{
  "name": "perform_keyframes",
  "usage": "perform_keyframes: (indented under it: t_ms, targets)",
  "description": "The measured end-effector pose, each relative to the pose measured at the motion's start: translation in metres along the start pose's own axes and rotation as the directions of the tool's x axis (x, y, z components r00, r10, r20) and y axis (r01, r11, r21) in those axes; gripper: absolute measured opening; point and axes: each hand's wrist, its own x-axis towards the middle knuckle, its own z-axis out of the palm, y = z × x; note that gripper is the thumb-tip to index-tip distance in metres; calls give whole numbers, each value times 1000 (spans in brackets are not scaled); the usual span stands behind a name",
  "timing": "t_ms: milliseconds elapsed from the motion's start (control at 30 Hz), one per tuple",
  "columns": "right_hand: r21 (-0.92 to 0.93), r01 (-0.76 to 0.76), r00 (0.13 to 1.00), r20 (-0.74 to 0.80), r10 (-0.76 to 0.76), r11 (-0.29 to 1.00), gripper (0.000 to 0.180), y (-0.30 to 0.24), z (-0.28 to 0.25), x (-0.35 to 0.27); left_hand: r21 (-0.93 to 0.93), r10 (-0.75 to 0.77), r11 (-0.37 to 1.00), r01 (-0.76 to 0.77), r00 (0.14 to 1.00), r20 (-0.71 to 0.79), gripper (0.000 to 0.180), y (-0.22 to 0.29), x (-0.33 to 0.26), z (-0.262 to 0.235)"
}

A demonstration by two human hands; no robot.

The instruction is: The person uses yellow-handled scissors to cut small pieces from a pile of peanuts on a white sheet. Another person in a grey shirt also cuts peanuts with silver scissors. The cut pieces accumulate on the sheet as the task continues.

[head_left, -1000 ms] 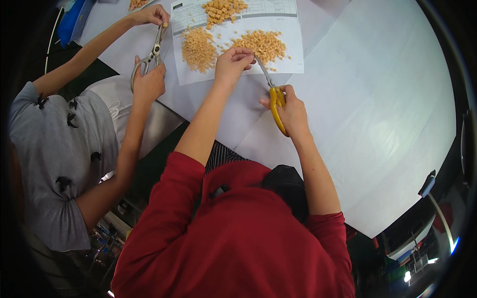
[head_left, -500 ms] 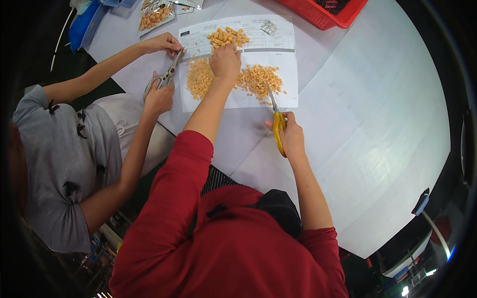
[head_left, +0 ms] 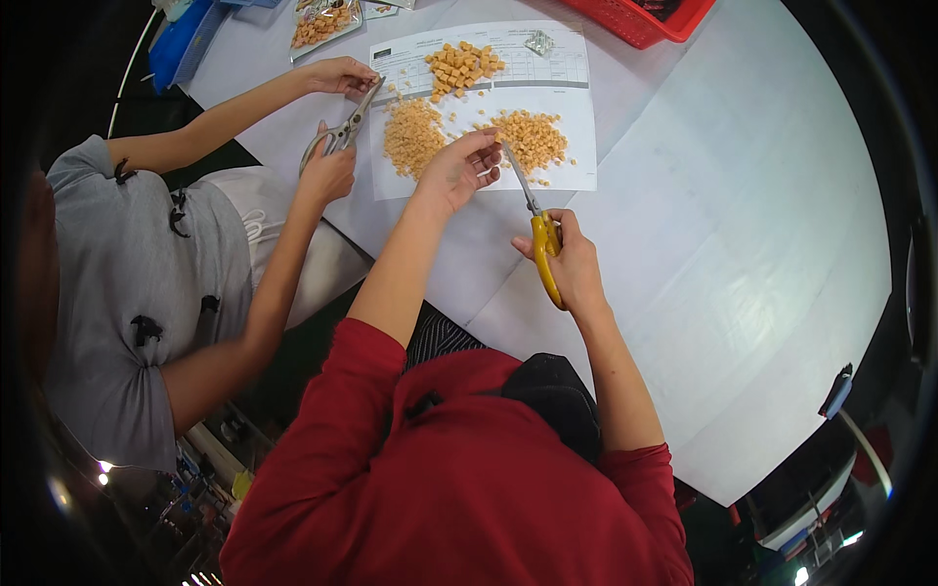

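Note:
My left hand (head_left: 461, 171) is closed in a pinch on a small orange cube (head_left: 499, 137), mostly covered by the fingertips, at the tip of the scissors. In my right hand (head_left: 575, 262) are yellow-handled scissors (head_left: 545, 244), blades pointing up and away. Both hands are over the near side of a printed paper sheet (head_left: 581, 176). On it lie a far pile of larger orange cubes (head_left: 461, 68), a left pile of fine orange bits (head_left: 412, 137) and a right pile of small orange cubes (head_left: 535, 140).
At left, a co-worker's hand (head_left: 327, 178) works metal scissors (head_left: 344, 132), their other hand (head_left: 342, 75) near the blade tip. A bag of orange cubes (head_left: 327, 21), a red basket (head_left: 640, 24) and a blue bin (head_left: 195, 44) stand at the back. A silver packet (head_left: 538, 42) lies on the sheet.
My left hand has come back from the far pile of larger cubes to the scissors' tip. My right hand stays in nearly the same place with the scissors.

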Motion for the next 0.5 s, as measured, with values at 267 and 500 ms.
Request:
perform_keyframes:
  t_ms: [267, 500]
  targets:
    - [28, -31, 999, 29, 30, 999, 64, 4, 11, -7, 4, 19, 1000, -19, 1000, -17, 21, -14, -19, -6]
    - [-40, -54, 999, -7, 54, 998, 65, 7, 11, -14, -7, 37, 999, -37, 998, -46, 23, -17, -25, -3]
